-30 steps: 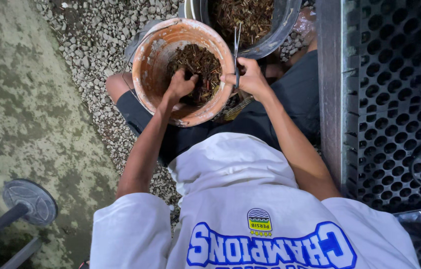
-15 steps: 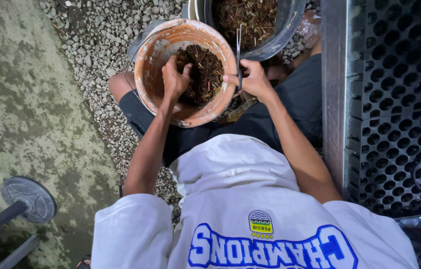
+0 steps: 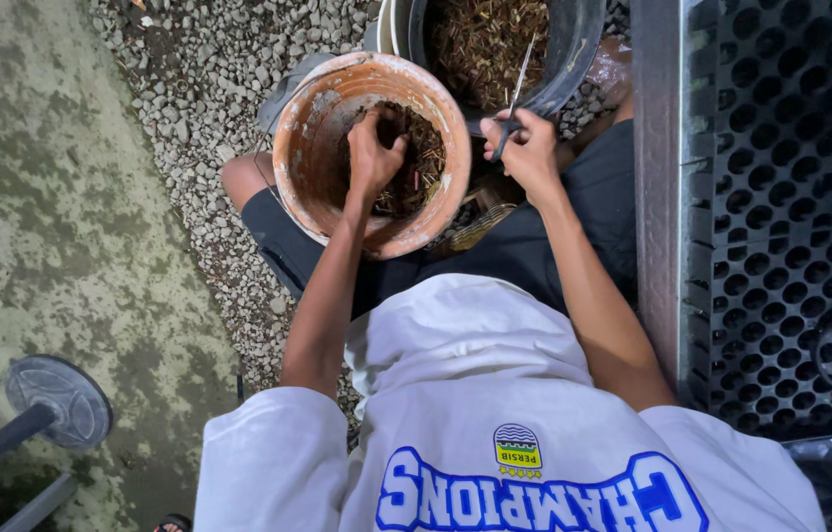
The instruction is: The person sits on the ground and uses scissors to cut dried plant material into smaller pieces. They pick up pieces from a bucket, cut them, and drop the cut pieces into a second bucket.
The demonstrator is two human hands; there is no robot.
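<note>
The person sat low on the gravel (image 3: 190, 89) with an orange bucket (image 3: 310, 148) propped between the knees, and everything else sat around that bucket. The left hand (image 3: 374, 148) was sunk inside it, fingers curled down into the brown fibrous mix (image 3: 418, 172) that lay at the bottom, clenched on a clump as far as I could see, though the fingertips were buried and I could not tell exactly what they pinched. The bucket's inner wall was smeared with pale residue, and its rim tilted toward the person's lap.

Just beside the bucket, off its far right rim, the right hand (image 3: 526, 148) was closed around the handles of a pair of scissors (image 3: 512, 99). The blades pointed up and away from the bucket, over the edge of a dark grey tub (image 3: 578, 44) that stood right behind it, touching or nearly so. That tub held more of the same dry, stringy brown stuff.

Beyond the right hand, further from the bucket, ran a metal rail (image 3: 654, 177) and a black perforated tray (image 3: 790, 197) full of round holes. On the bucket's other side the gravel gave way to mottled, mossy concrete (image 3: 32, 227), and well apart from the bucket, near the person's left elbow, stood a round fan base (image 3: 57, 399) on its pole.
</note>
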